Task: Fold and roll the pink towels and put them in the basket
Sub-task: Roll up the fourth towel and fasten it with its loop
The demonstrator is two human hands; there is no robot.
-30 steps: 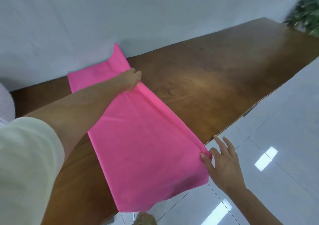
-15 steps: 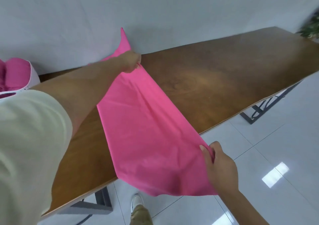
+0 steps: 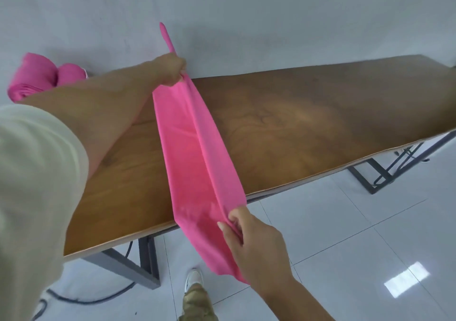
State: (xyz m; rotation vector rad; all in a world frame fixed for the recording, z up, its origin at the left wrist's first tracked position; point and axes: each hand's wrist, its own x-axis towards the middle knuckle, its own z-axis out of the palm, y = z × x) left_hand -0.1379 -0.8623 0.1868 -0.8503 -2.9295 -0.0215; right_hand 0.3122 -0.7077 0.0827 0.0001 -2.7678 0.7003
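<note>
The left hand point(image 3: 170, 70) is closed round the far end of the towel point(image 3: 197, 153), up by the wall point(image 3: 246, 12), and 1 corner pokes up above the fist. The right hand point(image 3: 254, 241) pinches the near end, out past the front edge of the surface point(image 3: 308, 123). The hands are well apart, each clamped on the cloth.

1 s ago the towel lies broad and flat across the surface, held at 1 side only. Now its long sides are drawn together and it hangs as a narrow, doubled strip, lifted and pulled fairly taut between the 2 grips. I judge the lengthwise fold to be made or nearly made, with the rolling not yet begun.

The strip's long axis runs across the short width of the surface, from the wall toward the person, slanting a little to the right as it nears. Its far end points up and away. Its near end droops below the right hand, over the floor point(image 3: 345, 246).

2 pink rolls point(image 3: 37, 76) sit at the far left behind the left arm; whether they are in the basket I cannot tell.
</note>
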